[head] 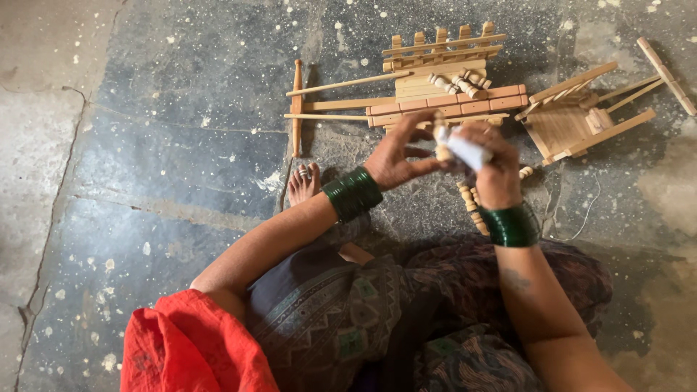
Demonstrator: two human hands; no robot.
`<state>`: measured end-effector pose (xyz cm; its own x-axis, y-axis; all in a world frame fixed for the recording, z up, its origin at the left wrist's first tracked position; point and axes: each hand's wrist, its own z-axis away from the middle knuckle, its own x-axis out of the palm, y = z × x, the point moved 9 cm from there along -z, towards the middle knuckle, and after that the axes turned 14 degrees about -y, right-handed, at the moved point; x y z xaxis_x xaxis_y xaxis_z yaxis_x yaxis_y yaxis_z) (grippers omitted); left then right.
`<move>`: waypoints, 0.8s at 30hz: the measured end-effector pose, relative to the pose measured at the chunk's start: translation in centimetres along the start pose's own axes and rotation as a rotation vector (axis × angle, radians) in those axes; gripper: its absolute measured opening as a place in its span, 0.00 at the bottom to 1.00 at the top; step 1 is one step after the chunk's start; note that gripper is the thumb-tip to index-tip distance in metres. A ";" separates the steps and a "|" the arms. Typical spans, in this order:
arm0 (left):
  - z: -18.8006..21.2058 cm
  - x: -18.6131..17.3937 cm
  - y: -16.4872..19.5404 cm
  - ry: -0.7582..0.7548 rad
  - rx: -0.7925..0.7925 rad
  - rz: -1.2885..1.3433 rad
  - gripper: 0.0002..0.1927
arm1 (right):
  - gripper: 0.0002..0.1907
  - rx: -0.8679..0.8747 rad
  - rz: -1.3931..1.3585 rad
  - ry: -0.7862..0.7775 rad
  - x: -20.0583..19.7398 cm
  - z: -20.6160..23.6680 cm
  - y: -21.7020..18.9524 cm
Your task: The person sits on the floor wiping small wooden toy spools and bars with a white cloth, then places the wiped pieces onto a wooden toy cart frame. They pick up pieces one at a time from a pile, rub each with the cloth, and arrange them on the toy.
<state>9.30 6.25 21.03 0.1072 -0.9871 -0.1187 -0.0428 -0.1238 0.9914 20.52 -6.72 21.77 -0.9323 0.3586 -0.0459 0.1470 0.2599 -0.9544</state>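
Observation:
My left hand (396, 156) pinches a small turned wooden peg (440, 145) between thumb and fingers. My right hand (494, 170) grips a small white tube (468, 150) whose tip meets the peg. Both wrists carry stacks of green bangles (353, 193). Just beyond my hands on the stone floor lies a partly built wooden toy cart (443, 80) with a railing, a long shaft and loose turned pegs on its deck. A second, smaller wooden cart (573, 120) lies to the right of it.
Several more turned pegs (472, 203) lie on the floor under my right wrist. My bare foot (303, 183) rests left of my hands. A thin string (588, 218) trails at right. Cracked grey stone floor (145, 145) stretches to the left.

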 end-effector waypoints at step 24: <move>0.5 1.2 2.7 -0.164 0.146 0.072 0.51 | 0.05 -0.169 0.528 0.157 -0.8 -1.2 -4.6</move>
<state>8.80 4.64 23.49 -0.0633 -0.9957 -0.0674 -0.1890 -0.0543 0.9805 21.02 -7.16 26.49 -0.6604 0.6038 -0.4465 0.6418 0.1451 -0.7531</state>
